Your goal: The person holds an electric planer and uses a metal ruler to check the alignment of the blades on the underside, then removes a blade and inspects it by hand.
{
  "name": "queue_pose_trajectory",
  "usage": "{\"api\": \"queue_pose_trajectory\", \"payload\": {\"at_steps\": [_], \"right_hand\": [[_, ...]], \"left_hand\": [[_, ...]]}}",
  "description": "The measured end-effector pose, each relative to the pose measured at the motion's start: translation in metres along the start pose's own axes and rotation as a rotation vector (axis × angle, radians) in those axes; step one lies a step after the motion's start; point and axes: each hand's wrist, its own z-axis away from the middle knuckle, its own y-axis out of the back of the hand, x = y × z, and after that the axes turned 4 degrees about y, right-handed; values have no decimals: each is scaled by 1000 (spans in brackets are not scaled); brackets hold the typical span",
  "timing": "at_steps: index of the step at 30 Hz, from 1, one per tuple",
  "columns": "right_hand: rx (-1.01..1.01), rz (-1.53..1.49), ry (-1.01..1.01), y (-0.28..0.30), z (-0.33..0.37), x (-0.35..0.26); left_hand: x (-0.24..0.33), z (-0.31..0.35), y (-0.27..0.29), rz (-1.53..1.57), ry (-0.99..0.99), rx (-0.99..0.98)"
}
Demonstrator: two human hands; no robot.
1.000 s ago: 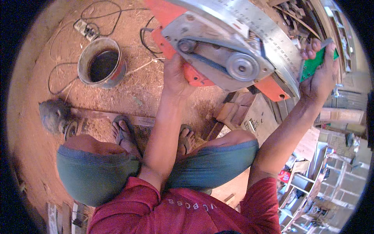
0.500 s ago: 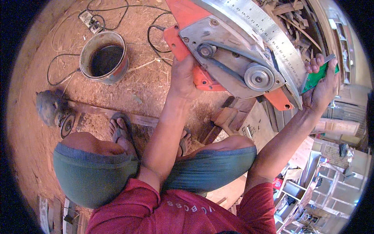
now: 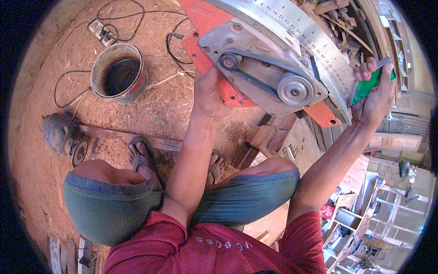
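My left hand [image 3: 211,95] is wrapped round the orange body of an electric hand planer [image 3: 261,68], holding it up on its side in front of me. Its belt side faces me, with a black drive belt looped over a small and a large pulley. In my right hand [image 3: 378,102] is the green handle of a try square [image 3: 315,43]. The square's steel blade, marked with a scale, lies along the planer's metal sole. Part of the planer and of the blade runs out of the picture at the top.
A bucket [image 3: 140,86] with dark liquid stands on the dusty floor at the left, near a socket strip [image 3: 101,33] and loose cables. A bench grinder [image 3: 61,132] sits by my left knee. Wood scraps [image 3: 340,18] are heaped at the upper right, and shelving [image 3: 346,219] is at the lower right.
The planer and the square have shifted slightly left and up in the picture, while the bucket appears a little lower. Both hands keep their grips.
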Motion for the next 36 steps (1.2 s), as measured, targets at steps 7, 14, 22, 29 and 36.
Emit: {"api": "queue_pose_trajectory", "payload": {"at_steps": [7, 14, 22, 29, 36], "right_hand": [[-3, -16, 8, 0, 1, -2], [10, -8, 20, -5, 5, -5], [-6, -27, 31, -6, 6, -5], [-2, -27, 22, -5, 5, -6], [3, -6, 42, -5, 6, -8]], "left_hand": [[2, -2, -7, 69, 0, -28], [-2, -1, 0, 15, -13, -77], [-1, -1, -5, 8, 2, -41], [2, 1, -11, 116, 13, -48], [-2, 2, -8, 165, 7, -62]]}}
